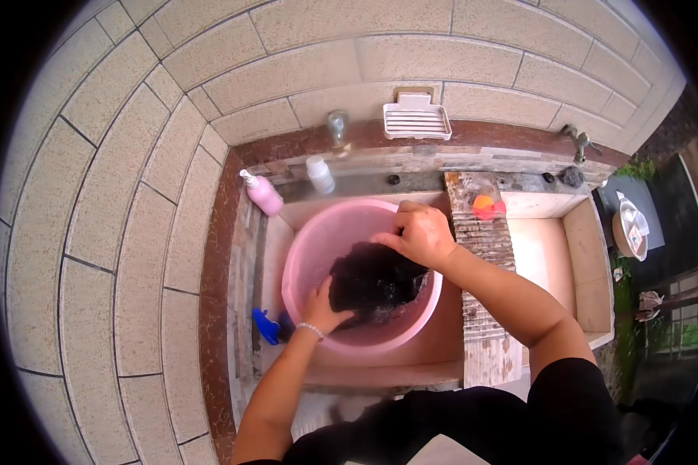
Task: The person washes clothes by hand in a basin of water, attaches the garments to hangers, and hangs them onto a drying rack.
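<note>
Handling black cloth in a basin, left fingers spread, right fingers curled, their grip unclear

No legible text in view; no label, brand, number or sign readable on anything.

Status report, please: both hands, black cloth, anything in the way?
Left hand at black cloth. Right hand curled over pink basin, grip unclear. Cloth bunched inside basin. Nothing visibly blocking.

The left hand reaches forward, thumb spread from the fingers. The right hand, farther forward, curls inward; its grip is hard to make out.
</note>
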`<action>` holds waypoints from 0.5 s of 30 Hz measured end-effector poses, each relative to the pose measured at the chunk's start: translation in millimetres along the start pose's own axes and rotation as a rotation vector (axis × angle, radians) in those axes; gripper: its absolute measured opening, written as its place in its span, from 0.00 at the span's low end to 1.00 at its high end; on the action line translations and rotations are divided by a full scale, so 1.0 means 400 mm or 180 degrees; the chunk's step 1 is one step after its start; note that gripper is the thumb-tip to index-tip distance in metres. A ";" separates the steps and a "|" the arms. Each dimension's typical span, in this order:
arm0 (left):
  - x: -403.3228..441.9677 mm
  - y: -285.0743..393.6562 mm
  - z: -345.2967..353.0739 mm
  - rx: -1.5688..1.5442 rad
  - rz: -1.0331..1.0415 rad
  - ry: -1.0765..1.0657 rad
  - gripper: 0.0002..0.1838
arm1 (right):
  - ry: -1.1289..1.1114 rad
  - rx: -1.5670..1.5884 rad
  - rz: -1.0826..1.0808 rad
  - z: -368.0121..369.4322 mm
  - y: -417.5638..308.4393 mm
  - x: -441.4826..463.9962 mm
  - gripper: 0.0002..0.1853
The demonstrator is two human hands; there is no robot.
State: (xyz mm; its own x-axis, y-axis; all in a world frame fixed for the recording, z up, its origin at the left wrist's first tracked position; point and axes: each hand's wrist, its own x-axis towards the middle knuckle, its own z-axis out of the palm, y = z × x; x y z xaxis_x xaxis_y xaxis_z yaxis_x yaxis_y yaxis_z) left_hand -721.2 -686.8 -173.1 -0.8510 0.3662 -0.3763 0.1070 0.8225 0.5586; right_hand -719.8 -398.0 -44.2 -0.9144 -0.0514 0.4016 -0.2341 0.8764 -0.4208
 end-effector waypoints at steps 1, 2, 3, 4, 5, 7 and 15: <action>-0.007 0.025 -0.008 -0.0037 0.0100 0.0047 0.62 | 0.0126 0.0041 -0.0054 -0.036 -0.033 0.032 0.26; -0.010 0.046 -0.013 -0.0077 0.0203 0.0094 0.63 | 0.0162 0.0140 0.0062 -0.076 -0.070 0.061 0.26; -0.006 0.058 -0.013 -0.0187 0.0314 0.0133 0.65 | 0.0195 0.0239 0.0179 -0.120 -0.112 0.092 0.26; 0.000 0.066 -0.011 -0.0295 0.0421 0.0166 0.67 | 0.0228 0.0342 0.0299 -0.156 -0.150 0.121 0.27; 0.005 0.076 -0.009 -0.0400 0.0530 0.0197 0.69 | 0.0548 0.0630 0.0260 -0.179 -0.180 0.151 0.30; 0.012 0.100 -0.008 -0.0589 0.0646 0.0342 0.71 | 0.0681 0.1033 0.0407 -0.247 -0.242 0.206 0.33; 0.141 0.153 0.043 -0.1912 0.1158 0.0912 0.60 | 0.0670 0.2201 0.0574 -0.472 -0.452 0.282 0.29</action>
State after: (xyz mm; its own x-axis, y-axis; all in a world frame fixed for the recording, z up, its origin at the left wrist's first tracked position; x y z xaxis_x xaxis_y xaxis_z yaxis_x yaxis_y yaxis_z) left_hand -753.9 -608.4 -172.8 -0.9247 0.3743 0.0697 0.1780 0.2630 0.9482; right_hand -718.0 -472.1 230.7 -0.8919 0.2185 0.3959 -0.3042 0.3577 -0.8829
